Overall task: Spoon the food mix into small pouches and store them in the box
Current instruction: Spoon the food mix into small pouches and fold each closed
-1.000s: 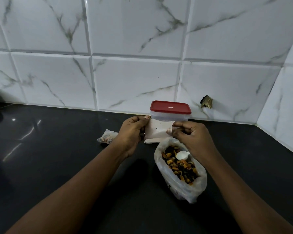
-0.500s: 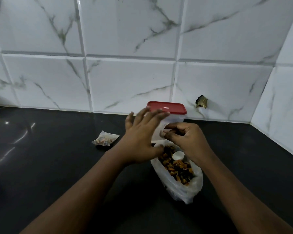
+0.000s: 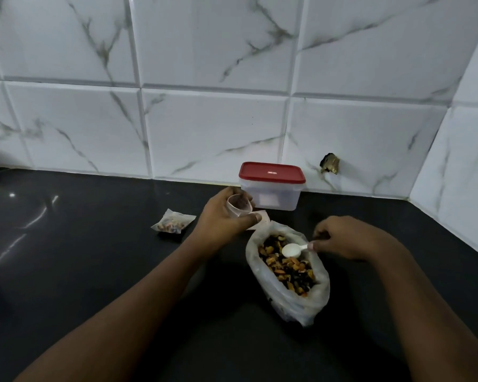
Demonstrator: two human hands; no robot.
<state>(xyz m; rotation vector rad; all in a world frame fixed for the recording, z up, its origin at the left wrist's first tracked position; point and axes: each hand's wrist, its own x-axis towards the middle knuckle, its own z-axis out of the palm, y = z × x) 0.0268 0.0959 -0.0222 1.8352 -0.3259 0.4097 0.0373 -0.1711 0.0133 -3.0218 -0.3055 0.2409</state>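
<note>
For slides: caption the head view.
Left hand holds small white pouch; right hand pinches white plastic spoon in clear bag of mix.

Hidden from you
Your right hand (image 3: 340,238) covers the handle end of the white spoon (image 3: 291,250), your left hand (image 3: 226,219) wraps the lower part of the pouch (image 3: 239,204) — the print on the red lid (image 3: 272,173) is too small to read.

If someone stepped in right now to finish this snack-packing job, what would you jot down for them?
Left hand holds an open small pouch, apparently empty. Right hand pinches the white spoon, bowl empty, over the food mix in its plastic bag.
One filled pouch lies on the counter, left of the hands. The box stands by the wall, red lid on.
Done: one pouch filled. Left: spoon mix into the held pouch, fill more, open the box, store the pouches inside.
</note>
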